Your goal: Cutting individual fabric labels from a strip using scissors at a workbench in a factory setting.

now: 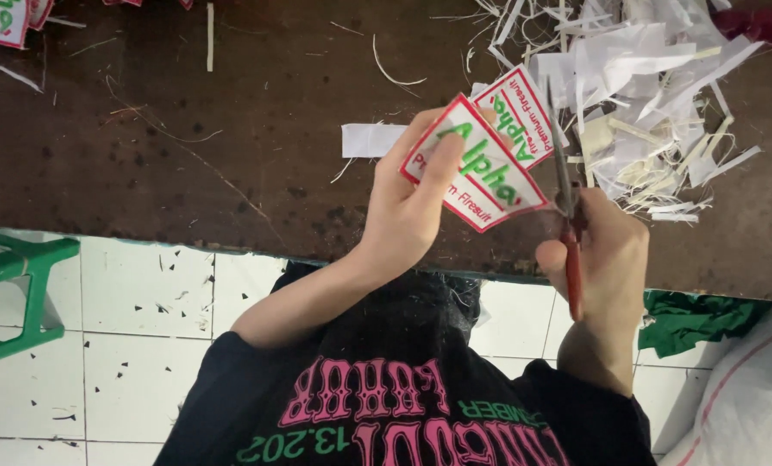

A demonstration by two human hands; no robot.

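On the dark brown table (188, 129) we have a large heap of white offcuts (645, 95) at the right, which we judge to be the waste of many trimmed pieces, and a loose white strip (370, 140) beside our left hand (407, 207). That hand is closed on two joined red-bordered white patches (489, 151), held above the table edge and not yet separated. Our right hand (606, 259) is clenched around red-handled scissors (567, 207), blades laid along the patches' right edge, so we judge this cut unfinished.
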